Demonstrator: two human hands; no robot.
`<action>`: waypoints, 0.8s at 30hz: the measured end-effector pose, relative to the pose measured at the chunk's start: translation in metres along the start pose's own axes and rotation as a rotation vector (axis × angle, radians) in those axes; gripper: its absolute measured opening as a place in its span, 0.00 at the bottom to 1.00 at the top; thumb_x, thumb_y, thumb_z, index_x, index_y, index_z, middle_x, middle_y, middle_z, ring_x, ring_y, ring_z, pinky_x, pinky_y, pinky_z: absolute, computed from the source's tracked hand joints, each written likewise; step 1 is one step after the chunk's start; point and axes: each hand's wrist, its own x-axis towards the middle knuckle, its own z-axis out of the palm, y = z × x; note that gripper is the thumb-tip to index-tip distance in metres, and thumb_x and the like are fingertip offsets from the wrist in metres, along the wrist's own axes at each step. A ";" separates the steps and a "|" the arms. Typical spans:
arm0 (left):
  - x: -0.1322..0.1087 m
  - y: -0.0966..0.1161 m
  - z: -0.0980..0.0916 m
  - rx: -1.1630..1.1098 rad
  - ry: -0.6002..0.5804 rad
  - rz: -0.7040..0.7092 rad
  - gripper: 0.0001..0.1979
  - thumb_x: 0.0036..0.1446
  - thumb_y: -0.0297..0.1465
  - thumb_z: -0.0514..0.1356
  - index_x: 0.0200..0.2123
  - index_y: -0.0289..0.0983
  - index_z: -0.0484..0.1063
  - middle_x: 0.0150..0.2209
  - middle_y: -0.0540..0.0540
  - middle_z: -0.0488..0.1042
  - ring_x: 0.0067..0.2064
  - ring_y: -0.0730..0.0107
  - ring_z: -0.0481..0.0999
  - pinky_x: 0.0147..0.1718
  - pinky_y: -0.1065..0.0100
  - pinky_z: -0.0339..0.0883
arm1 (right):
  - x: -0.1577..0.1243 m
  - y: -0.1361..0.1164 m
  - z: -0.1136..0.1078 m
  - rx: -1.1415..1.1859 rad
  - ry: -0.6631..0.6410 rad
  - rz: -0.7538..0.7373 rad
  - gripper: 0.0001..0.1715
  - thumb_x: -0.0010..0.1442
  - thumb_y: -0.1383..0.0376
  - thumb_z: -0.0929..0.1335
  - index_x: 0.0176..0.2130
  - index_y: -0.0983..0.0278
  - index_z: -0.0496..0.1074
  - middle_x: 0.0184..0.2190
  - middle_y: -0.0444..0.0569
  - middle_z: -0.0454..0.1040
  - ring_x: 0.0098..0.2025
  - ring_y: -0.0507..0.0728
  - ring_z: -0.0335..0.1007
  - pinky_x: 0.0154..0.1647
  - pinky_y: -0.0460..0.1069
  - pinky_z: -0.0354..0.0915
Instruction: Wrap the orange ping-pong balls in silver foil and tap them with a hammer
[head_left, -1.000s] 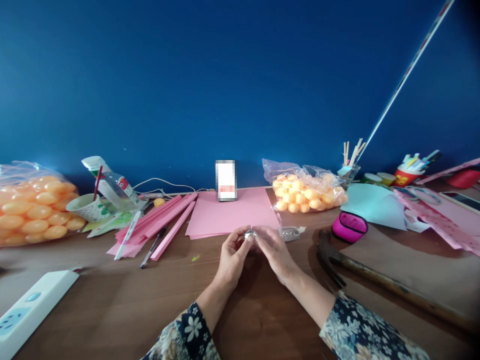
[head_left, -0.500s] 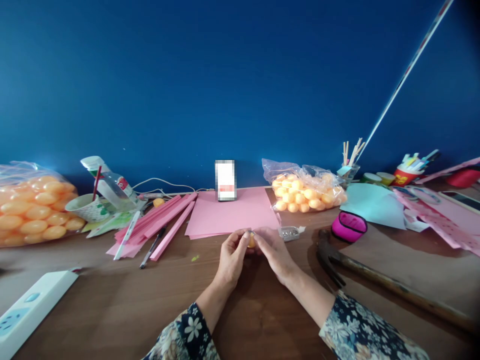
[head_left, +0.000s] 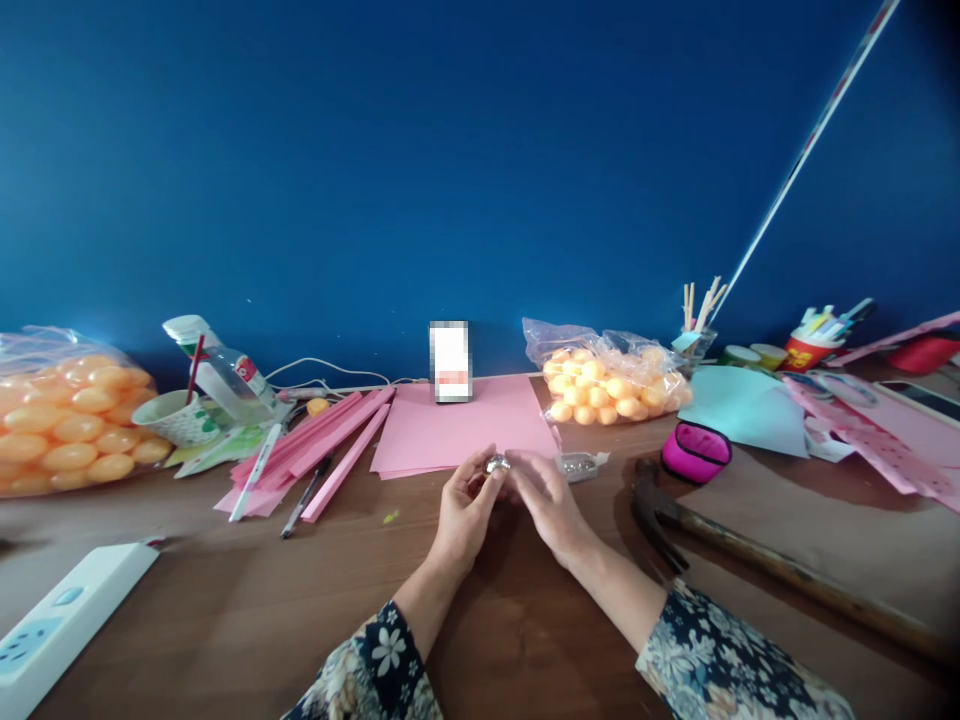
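Note:
My left hand [head_left: 461, 510] pinches a small, round, shiny silvery piece [head_left: 497, 464] between thumb and fingers, just in front of the pink sheets [head_left: 465, 430]. What exactly it is I cannot make out. From the other side my right hand [head_left: 551, 505] closes on it, thumb and fingertips at its edge; some of those fingers are hidden behind. Just beyond the right hand lies a clear packet of small silvery pieces [head_left: 581, 466]. Right of that hand rests a hammer [head_left: 757, 545] with a wooden handle.
Clear bags of orange balls stand at left [head_left: 71, 430] and back right [head_left: 607, 385]. Pink paper strips [head_left: 315, 440], pens and a tilted plastic bottle [head_left: 225, 365] lie left. A phone [head_left: 451, 362] leans on the wall. Right are a magenta pouch [head_left: 696, 453] and blue paper [head_left: 742, 405]; front left, a power strip [head_left: 75, 620].
The small piece has turned between my fingers: its yellowish side showed before, its shiny silvery side faces up now. My hands have stayed in nearly the same place.

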 end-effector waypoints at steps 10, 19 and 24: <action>0.003 -0.004 -0.002 0.061 0.064 -0.003 0.22 0.48 0.39 0.60 0.45 0.33 0.70 0.39 0.42 0.74 0.35 0.70 0.73 0.34 0.69 0.70 | -0.065 -0.047 -0.075 -0.872 0.134 -0.429 0.16 0.58 0.64 0.61 0.47 0.60 0.65 0.44 0.53 0.69 0.46 0.60 0.65 0.47 0.55 0.63; -0.001 -0.001 0.001 0.173 0.040 0.007 0.22 0.47 0.40 0.60 0.44 0.34 0.71 0.38 0.43 0.75 0.33 0.70 0.74 0.33 0.67 0.72 | -0.130 -0.032 -0.206 -1.658 0.261 -0.317 0.20 0.59 0.60 0.61 0.50 0.63 0.63 0.47 0.54 0.68 0.47 0.62 0.64 0.46 0.56 0.60; -0.003 -0.002 0.000 0.227 0.018 0.042 0.22 0.48 0.40 0.60 0.44 0.34 0.70 0.38 0.44 0.74 0.33 0.70 0.73 0.33 0.68 0.71 | -0.133 -0.029 -0.206 -1.689 0.262 -0.274 0.20 0.59 0.62 0.60 0.50 0.64 0.63 0.47 0.54 0.67 0.46 0.61 0.63 0.46 0.56 0.59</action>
